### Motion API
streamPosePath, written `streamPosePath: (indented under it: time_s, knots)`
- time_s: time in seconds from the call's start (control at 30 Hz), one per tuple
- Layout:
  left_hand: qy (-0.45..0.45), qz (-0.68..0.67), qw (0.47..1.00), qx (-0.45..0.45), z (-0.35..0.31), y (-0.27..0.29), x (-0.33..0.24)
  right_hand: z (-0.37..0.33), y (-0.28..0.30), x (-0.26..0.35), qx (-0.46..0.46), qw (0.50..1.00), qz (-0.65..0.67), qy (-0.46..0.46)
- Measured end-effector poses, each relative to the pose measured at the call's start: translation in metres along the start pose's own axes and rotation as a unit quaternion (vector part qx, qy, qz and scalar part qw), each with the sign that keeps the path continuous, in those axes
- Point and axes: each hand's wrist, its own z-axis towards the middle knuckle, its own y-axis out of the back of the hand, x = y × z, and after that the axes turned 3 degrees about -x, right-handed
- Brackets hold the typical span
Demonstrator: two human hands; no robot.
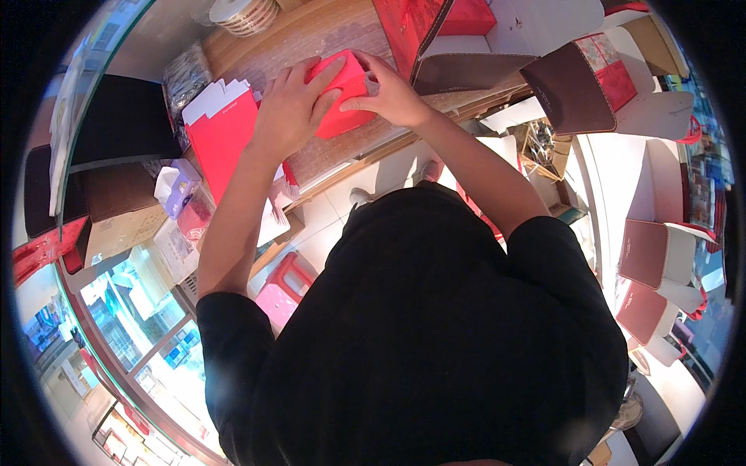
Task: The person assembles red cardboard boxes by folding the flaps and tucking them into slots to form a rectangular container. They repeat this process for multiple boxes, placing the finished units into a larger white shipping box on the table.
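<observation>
A small red box (346, 119) stands on the wooden table (326, 27), held between my two hands. My left hand (289, 110) lies against its left side, with the fingertips over the top. On the other side, my right hand (391, 95) grips the box, its thumb across the near right face and its index finger at the top edge. A stack of flat red cartons with white flaps (220, 132) lies beside my left forearm. The far side of the box is hidden from this view.
Rolls of ribbon or tape (242, 14) stand at the table's back. Large gift boxes with brown lids (571, 87) sit open at the right. A purple tissue pack (179, 188) and a cardboard box (120, 206) are at the left. Below is a pink stool (286, 287).
</observation>
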Motion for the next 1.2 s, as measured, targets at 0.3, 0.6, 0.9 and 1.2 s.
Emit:
streamPosePath:
  time_s: [0.3,0.6,0.9,1.2]
  knots:
    - [-0.005,-0.012,1.0,0.013,0.001,0.004,0.001,-0.002,0.0,0.0,-0.005,1.0,0.019,0.004]
    - [-0.01,0.011,1.0,0.018,-0.002,0.003,0.002,-0.004,0.001,-0.002,0.007,1.0,-0.01,-0.013]
    - [-0.03,0.027,0.999,-0.001,-0.007,0.001,0.002,-0.005,0.013,0.024,0.044,0.999,-0.012,-0.009]
    - [-0.043,-0.014,0.999,0.014,-0.005,0.004,0.005,0.0,0.021,0.026,0.067,0.998,0.004,0.003]
